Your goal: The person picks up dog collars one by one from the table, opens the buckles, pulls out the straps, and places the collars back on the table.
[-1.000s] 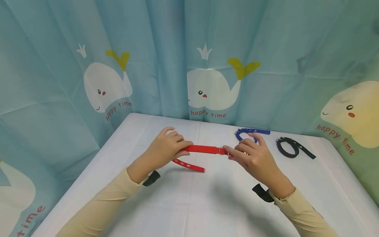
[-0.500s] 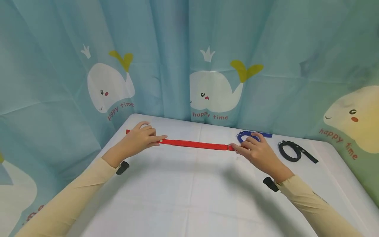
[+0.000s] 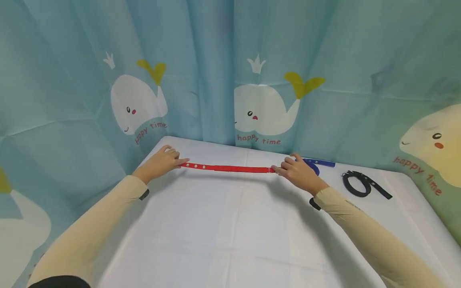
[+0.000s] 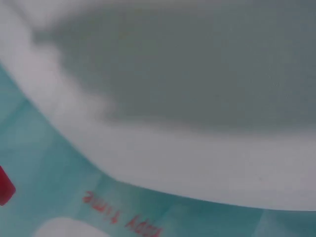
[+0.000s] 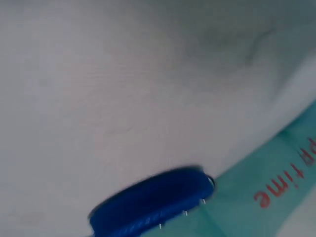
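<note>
A red collar [image 3: 237, 169] with metal eyelets and a buckle is stretched nearly straight between both hands, a little above the white table. My left hand [image 3: 157, 163] pinches its eyelet end at the far left of the table. At the buckle end, my right hand [image 3: 298, 173] pinches it between thumb and fingers, hiding part of the buckle. Behind that hand lies a looped blue collar [image 3: 322, 163], partly covered; the right wrist view shows its blue band [image 5: 153, 200] close up. A red tip [image 4: 6, 187] shows at the left wrist view's edge.
A looped black collar [image 3: 360, 185] lies at the right on the white tablecloth [image 3: 201, 232]. A blue curtain [image 3: 205, 80] with printed whales hangs behind the table's back edge. A dark rounded shape [image 3: 59, 282] shows at the lower left.
The left hand has slid leftward to the collar's free end, drawing the red strap out straight. The right hand first shifted slightly right, then back left and farther away.
</note>
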### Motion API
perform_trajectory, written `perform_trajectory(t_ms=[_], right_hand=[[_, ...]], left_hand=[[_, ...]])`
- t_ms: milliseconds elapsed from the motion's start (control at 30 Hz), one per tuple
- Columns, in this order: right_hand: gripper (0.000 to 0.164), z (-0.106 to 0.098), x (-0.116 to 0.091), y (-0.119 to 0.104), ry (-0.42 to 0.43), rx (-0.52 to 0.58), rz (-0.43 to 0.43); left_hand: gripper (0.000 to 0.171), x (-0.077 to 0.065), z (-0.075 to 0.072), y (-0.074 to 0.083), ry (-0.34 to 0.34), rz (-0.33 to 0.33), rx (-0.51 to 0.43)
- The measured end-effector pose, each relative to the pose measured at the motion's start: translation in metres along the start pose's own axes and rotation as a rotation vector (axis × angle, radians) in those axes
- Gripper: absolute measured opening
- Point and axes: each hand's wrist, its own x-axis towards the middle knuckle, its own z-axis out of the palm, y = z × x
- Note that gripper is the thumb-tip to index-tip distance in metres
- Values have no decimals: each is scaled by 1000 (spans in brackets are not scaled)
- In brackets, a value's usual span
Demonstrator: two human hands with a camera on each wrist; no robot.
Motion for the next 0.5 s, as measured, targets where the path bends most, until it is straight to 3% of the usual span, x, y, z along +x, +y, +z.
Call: perform_trajectory(t_ms=[167, 333, 500], right_hand=[[40, 30, 17, 2, -77, -41, -36], [34, 46, 26, -3, -179, -63, -67], [34, 47, 28, -6, -280, -71, -86]], left_hand=[[42, 11, 25, -9, -126, -22, 43], [40, 14, 38, -8, -250, -49, 58], [34, 12, 43, -7, -269, -65, 42]])
